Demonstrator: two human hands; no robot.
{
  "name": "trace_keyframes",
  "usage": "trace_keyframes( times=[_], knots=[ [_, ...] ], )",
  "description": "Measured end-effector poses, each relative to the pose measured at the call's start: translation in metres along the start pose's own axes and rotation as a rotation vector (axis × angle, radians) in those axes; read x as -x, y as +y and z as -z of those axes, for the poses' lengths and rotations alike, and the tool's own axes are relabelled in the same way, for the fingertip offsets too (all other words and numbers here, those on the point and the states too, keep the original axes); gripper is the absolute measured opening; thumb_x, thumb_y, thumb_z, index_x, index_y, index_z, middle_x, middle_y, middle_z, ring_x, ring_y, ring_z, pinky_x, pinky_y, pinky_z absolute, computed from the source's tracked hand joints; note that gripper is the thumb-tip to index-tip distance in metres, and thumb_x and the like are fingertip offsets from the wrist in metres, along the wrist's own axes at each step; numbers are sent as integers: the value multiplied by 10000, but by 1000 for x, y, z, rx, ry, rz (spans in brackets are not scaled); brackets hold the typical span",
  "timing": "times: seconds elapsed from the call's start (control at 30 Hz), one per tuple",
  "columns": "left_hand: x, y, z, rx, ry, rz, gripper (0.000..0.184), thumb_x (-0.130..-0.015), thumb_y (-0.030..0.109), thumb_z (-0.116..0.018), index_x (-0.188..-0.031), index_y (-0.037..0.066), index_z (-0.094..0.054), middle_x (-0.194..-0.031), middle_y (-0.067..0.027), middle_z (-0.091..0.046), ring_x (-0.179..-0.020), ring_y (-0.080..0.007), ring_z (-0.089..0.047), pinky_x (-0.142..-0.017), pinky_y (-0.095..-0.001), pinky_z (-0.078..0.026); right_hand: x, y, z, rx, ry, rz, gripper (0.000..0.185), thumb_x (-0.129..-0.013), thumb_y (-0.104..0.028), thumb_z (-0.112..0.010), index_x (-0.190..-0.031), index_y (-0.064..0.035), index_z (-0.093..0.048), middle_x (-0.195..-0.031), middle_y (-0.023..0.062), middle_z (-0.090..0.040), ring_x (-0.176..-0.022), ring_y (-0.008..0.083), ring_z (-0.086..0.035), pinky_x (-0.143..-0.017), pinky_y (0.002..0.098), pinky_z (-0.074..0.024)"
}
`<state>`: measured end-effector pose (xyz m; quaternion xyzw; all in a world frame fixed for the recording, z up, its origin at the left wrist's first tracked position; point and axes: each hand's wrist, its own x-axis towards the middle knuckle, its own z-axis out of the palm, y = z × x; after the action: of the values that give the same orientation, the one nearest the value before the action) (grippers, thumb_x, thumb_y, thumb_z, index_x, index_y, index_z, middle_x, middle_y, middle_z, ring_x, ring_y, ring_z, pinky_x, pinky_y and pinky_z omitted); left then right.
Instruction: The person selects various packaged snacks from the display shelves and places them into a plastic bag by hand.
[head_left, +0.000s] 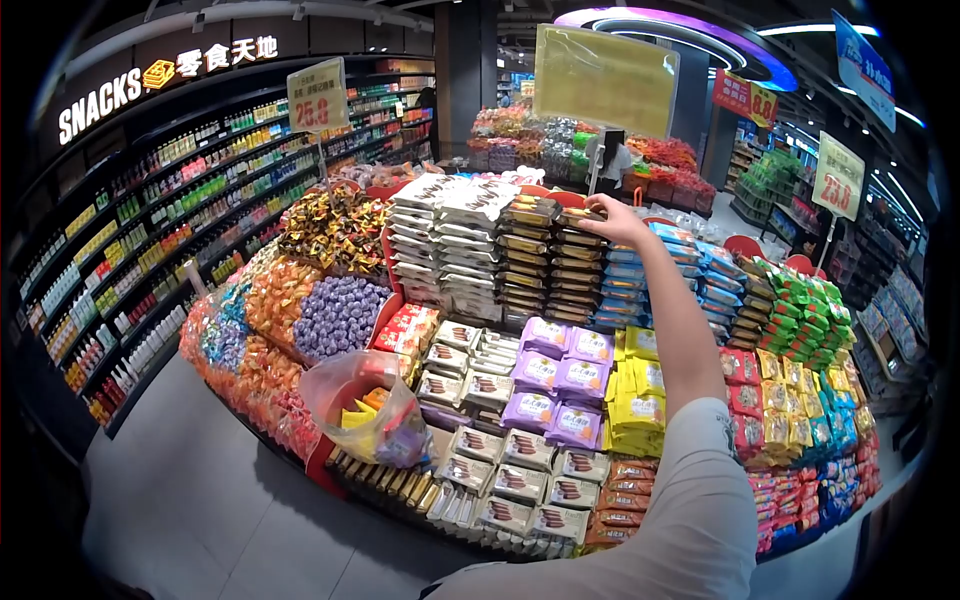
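Note:
My right hand (614, 221) reaches over the snack display to the top of a stack of brown packets (577, 255). Its fingers are bent at the stack's top edge; whether a packet is between them is too small to tell. Just left of it stands another brown stack (524, 250), then tall stacks of white packets (470, 240). Blue packets (625, 285) are stacked to its right, below the forearm. An open clear plastic bag (372, 408) with yellow and colourful packets inside rests on the display's front left part. My left hand is out of view.
Purple packets (538, 370), yellow packets (635, 390) and wrapped candies (343, 315) fill the display. Price signs (318, 95) stand above it on poles. Bottle shelves (170, 200) line the left wall. A person (612, 160) is behind the display.

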<state>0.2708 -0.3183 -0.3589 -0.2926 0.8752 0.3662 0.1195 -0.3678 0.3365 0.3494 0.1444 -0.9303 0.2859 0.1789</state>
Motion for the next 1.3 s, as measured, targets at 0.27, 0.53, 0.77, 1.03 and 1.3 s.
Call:
trace_keyframes(
  times=[0.27, 0.53, 0.77, 1.03, 1.3],
  knots=[
    [5, 5, -10, 79, -15, -55, 425, -957, 332, -586, -1237, 25, -676, -1218, -200, -699, -1175, -329, -632, -1029, -418, -502, 4, -6, -7, 61, 30, -13, 706, -881, -503, -734, -1372, -29, -555, -1321, 186, -605, -1241, 312, -595, -1041, 398, -483],
    [-6, 26, -14, 396, 108, 71, 413, -913, 246, -628, -1253, 14, -650, -1129, -170, -685, -1049, -257, -630, -929, -382, -505, 42, -24, -28, -88, 764, 249, 291, -919, -231, -645, -1155, -63, -665, -1165, 119, -658, -1122, 301, -617, -988, 396, -471],
    [-62, 182, 74, 639, 400, -200, 324, -982, 146, -623, -1260, -19, -622, -1076, -113, -679, -953, -166, -648, -824, -293, -539, 122, -76, -51, -734, 672, 341, 252, -999, -151, -528, -1177, -6, -633, -1095, 78, -659, -1052, 156, -612, -982, 295, -449],
    [-47, 457, 240, 569, 683, -806, 256, -991, -14, -513, -1209, -9, -647, -1104, -102, -683, -1013, -171, -659, -910, -306, -517, 273, -96, -59, -854, 412, 344, 301, -961, -144, -568, -1208, 27, -591, -1013, 91, -640, -996, 175, -603, -940, 330, -451],
    [-100, 607, 325, -125, 189, -1020, 286, -938, 163, -637, -1201, 69, -701, -1126, -83, -725, -1007, -234, -691, -894, -348, -525, 428, -59, -53, -871, 472, 122, 356, -975, -246, -603, -1190, 36, -560, -947, 106, -617, -892, 193, -594, -838, 341, -469]
  ],
)
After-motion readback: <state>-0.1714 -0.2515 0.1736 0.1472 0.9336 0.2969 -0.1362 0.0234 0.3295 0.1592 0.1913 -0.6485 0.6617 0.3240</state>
